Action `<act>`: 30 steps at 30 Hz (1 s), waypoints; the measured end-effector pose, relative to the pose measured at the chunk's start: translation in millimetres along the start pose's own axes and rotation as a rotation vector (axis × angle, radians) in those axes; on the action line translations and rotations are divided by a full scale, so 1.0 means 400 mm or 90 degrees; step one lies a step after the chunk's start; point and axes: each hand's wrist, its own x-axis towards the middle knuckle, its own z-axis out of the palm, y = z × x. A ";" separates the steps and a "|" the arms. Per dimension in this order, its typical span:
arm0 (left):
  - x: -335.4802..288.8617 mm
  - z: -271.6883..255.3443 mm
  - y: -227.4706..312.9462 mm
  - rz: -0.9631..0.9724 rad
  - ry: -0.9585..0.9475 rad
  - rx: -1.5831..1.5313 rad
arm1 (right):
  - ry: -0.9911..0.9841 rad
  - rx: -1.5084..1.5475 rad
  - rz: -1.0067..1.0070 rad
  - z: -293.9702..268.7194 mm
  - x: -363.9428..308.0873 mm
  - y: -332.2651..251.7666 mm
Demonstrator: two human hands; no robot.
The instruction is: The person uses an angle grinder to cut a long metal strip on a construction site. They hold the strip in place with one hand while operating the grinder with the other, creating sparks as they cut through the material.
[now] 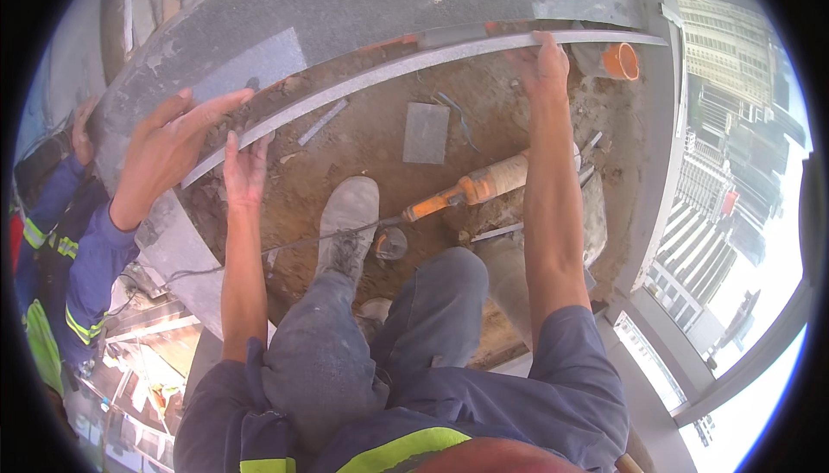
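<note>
My 2 hands grip the near edge of a grey stone slab (363, 6): left hand (246, 171) clamped near its left corner, right hand (544, 63) curled over near its right corner, spreading the weight. A co-worker's hand (168, 149) steadies the left corner. Below lie bare sand bed (363, 153), my boot (345, 222) and an orange drill (471, 190).

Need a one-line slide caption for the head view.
Both hands, left and right, grip the edge of a grey stone slab over a dirt bed; a co-worker's hand steadies it.
</note>
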 end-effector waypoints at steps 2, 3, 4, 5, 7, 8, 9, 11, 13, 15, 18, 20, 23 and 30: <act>-0.022 0.004 -0.011 -0.006 0.006 -0.013 | 0.018 -0.007 -0.013 -0.005 -0.016 -0.020; -0.031 0.010 -0.014 -0.003 0.017 -0.024 | 0.031 -0.011 -0.021 -0.004 -0.021 -0.025; -0.042 0.016 -0.015 -0.001 0.027 -0.035 | 0.044 -0.014 -0.029 -0.005 -0.027 -0.032; -0.053 0.021 -0.016 0.001 0.038 -0.046 | 0.041 -0.015 -0.026 -0.010 -0.036 -0.044; -0.078 0.016 -0.015 -0.022 -0.003 -0.080 | 0.032 -0.017 -0.015 -0.017 -0.056 -0.060; -0.092 0.012 -0.012 -0.034 -0.023 -0.097 | 0.035 -0.006 -0.025 -0.019 -0.065 -0.067; -0.105 0.000 -0.015 -0.030 -0.027 -0.112 | 0.038 0.005 -0.036 -0.018 -0.077 -0.076; -0.136 -0.025 -0.020 -0.020 -0.032 -0.143 | 0.027 0.025 -0.052 -0.024 -0.097 -0.093; -0.182 -0.004 -0.025 -0.029 0.018 -0.122 | 0.007 0.040 -0.067 -0.044 -0.117 -0.119; -0.226 0.019 -0.021 -0.030 0.029 -0.108 | 0.008 0.067 -0.080 -0.048 -0.148 -0.146; -0.275 0.035 -0.010 -0.024 -0.029 -0.111 | -0.031 0.110 -0.090 -0.059 -0.182 -0.190; -0.324 0.045 -0.002 -0.015 -0.015 -0.138 | -0.057 0.131 -0.091 -0.069 -0.203 -0.216; -0.392 0.041 0.029 -0.004 -0.037 -0.123 | -0.070 0.149 -0.110 -0.055 -0.245 -0.234; -0.544 -0.186 0.091 0.066 0.040 -0.255 | -0.151 0.297 -0.075 0.090 -0.356 -0.087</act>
